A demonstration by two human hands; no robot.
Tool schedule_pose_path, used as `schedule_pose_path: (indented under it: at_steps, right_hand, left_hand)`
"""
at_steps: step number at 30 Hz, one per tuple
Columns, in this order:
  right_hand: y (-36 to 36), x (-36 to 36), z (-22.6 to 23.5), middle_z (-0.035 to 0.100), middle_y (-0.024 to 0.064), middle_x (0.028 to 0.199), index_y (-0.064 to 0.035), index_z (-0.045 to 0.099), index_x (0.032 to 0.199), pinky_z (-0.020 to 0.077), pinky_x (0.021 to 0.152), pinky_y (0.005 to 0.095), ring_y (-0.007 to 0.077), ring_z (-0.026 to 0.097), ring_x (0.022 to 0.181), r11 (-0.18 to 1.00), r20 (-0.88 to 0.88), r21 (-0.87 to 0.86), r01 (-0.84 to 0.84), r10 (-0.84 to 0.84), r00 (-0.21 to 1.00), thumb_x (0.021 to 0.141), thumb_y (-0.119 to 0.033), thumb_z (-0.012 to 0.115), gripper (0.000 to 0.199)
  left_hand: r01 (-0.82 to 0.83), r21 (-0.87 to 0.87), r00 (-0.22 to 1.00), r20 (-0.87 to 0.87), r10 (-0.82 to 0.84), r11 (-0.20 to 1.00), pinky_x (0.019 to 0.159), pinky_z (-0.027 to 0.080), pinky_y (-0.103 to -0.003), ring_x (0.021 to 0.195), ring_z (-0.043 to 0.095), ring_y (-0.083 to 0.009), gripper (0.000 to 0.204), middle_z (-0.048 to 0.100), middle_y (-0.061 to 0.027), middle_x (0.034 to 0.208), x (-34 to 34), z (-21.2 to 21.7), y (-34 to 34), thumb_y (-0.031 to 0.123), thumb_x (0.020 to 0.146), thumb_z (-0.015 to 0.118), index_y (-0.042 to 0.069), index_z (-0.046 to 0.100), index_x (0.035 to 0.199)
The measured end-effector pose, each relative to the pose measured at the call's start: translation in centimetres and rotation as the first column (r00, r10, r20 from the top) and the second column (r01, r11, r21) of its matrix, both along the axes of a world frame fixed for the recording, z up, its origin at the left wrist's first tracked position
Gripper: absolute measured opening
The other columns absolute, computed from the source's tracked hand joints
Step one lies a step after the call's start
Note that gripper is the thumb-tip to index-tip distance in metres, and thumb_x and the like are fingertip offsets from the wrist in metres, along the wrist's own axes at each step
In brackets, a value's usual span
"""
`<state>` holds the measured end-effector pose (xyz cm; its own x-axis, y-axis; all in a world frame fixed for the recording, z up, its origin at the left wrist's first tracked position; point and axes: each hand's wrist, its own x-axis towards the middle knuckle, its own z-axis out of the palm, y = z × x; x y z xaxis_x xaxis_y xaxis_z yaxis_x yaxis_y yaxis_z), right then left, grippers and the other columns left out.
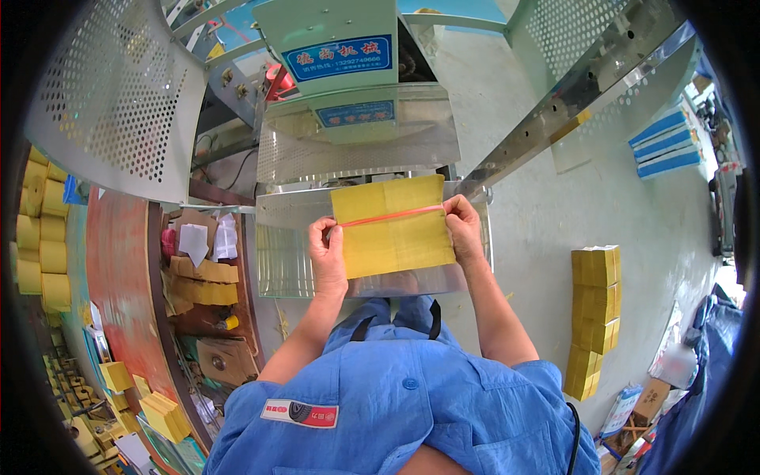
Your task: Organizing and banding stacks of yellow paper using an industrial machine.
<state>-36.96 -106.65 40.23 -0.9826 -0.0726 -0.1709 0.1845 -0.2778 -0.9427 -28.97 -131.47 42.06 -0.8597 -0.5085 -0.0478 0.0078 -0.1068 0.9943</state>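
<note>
Blue work shirt (443,400) fills the foreground, seen from above, with bare forearms reaching forward; in front of it, over the shiny tray (289,257) of a pale green machine (328,24), is a yellow paper pack (400,245), held or resting there, which one cannot be told; the left hand (325,247) is closed in a pinch at the pack's left edge, thumb uppermost; the right hand (465,226) pinches the right edge in the same way; an orange band (388,215) runs between them across the upper face; whether the fingers grip the band too is unclear; as for progress, the band appears to be in place across the face, while letting go is not yet done; whether it closes underneath is hidden; the pack's long axis runs left to right, its right end tilted slightly away from the body, and the band follows that slant, nearer the far edge; on the floor at right stands a row of yellow blocks (592,305); at left is a worn reddish tabletop (120,253).
</note>
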Motion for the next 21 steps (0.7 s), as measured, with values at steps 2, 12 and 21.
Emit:
schedule_pose_path:
  at_steps: [2,12,21]
  right_hand:
    - [-0.2,0.1,-0.2,0.052,-0.0045,0.083,-0.0053,0.054,0.081,0.0393,0.069,0.0197,0.004,0.046,0.074,1.0,-0.012,0.005,-0.009,0.009,1.0,0.076,0.008,0.045,0.017]
    - [-1.6,1.1,-0.3,0.062,0.0015,0.096,-0.0028,0.061,0.094,0.0437,0.078,0.0223,0.0078,0.054,0.085,0.97,-0.094,0.072,0.233,-0.226,0.97,0.087,-0.002,0.05,0.013]
    - [-0.9,1.0,-1.1,0.065,0.0084,0.119,-0.0005,0.059,0.129,0.0454,0.094,0.0279,0.015,0.059,0.108,0.997,0.182,0.075,0.029,-0.042,0.982,0.102,-0.029,0.048,0.041]
  left_hand:
    - [0.0,0.011,1.0,-0.005,0.0,1.0,0.086,0.045,-0.026,0.093,0.053,-0.0098,0.009,0.056,-0.0007,0.107,0.0,0.1,0.1,0.008,0.098,0.058,0.007,0.054,0.105]
    - [0.026,0.015,0.999,-0.032,-0.026,1.0,0.085,0.045,-0.025,0.094,0.054,-0.0097,0.006,0.057,-0.0014,0.111,-0.2,-0.2,-0.7,0.007,0.097,0.058,0.006,0.054,0.102]
    - [0.003,0.486,0.979,0.178,-0.103,0.874,0.091,0.049,-0.033,0.102,0.06,-0.0176,0.022,0.063,-0.0056,0.108,-0.9,-1.7,-2.0,0.021,0.101,0.052,0.005,0.061,0.113]
